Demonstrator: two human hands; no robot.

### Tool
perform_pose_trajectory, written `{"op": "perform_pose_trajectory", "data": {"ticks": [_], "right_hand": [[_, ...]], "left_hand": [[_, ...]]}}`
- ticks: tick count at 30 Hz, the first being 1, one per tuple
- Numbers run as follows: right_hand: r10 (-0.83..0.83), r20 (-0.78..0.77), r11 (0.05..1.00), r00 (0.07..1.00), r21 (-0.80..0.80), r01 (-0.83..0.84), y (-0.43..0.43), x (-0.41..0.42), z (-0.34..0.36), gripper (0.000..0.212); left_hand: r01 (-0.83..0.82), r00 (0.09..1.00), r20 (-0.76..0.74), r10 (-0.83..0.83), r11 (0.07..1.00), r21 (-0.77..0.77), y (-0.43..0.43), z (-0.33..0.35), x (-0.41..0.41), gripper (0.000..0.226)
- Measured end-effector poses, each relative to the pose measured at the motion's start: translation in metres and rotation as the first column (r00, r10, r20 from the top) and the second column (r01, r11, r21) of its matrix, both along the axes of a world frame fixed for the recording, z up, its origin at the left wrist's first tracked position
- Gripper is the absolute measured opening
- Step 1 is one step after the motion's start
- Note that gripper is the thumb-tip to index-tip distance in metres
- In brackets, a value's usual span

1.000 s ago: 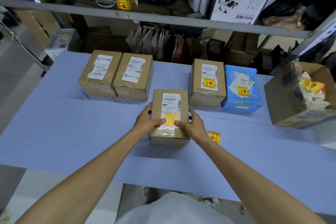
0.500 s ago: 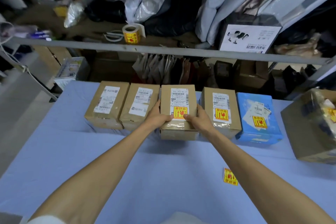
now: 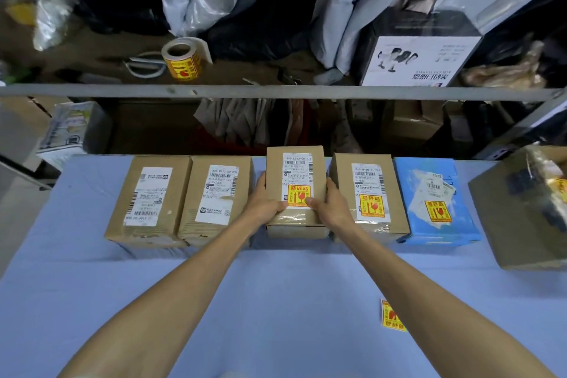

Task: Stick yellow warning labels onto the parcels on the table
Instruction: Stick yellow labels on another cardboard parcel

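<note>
forearms reach across the blue table [image 3: 276, 301] to the held parcel [image 3: 296, 172]. nearer than that parcel and to its right lies a loose label [image 3: 387, 310], half under the right forearm, so i cannot tell whether it is whole.

left hand [image 3: 264, 205] grips the held parcel's left side and right hand [image 3: 333, 209] its right side. each thumb is laid on the top face at a lower corner of the yellow label [image 3: 299, 195] stuck there. the other fingers wrap round the sides and are mostly hidden.

judging by the gap, the step is seating this parcel in the row. it would go best lowered square, with the thumbs rubbing the label's lower corners flat before letting go and staying off the barcode above. whether its base touches the table i cannot tell.

just left of the held parcel stands a bare parcel [image 3: 216, 196], then an outer bare parcel [image 3: 150, 196]; neither has a yellow label. just right are a labelled brown parcel [image 3: 368, 193] and a blue parcel [image 3: 435, 202], also labelled. further right a carton [image 3: 521, 215] is cut off by the edge.

beyond the held parcel, on the shelf up and left, sits a label roll [image 3: 181, 61]. everything left of it is blurred.
</note>
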State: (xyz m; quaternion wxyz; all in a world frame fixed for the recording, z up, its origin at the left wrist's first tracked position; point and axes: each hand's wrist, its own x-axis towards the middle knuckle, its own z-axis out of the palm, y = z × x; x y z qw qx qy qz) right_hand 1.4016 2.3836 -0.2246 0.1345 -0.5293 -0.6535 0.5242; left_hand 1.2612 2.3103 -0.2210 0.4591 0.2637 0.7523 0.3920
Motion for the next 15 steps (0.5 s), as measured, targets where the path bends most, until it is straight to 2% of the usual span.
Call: {"op": "perform_pose_trajectory", "data": {"ticks": [5, 10, 15], "right_hand": [[0.0, 0.061, 0.995, 0.998, 0.099, -0.006, -0.002, -0.003, -0.006, 0.048], [-0.003, 0.119, 0.994, 0.993, 0.113, -0.01, -0.007, -0.003, -0.006, 0.046], [0.042, 0.244, 0.99, 0.969, 0.119, -0.073, -0.007, -0.006, 0.002, 0.041]], "left_hand": [[-0.015, 1.0, 0.023, 0.015, 1.0, 0.005, 0.0, -0.013, -0.003, 0.086], [0.01, 1.0, 0.006, -0.01, 1.0, -0.02, -0.001, -0.022, -0.005, 0.081], [0.106, 0.987, -0.113, -0.112, 0.993, -0.058, -0.002, -0.017, -0.007, 0.07]]}}
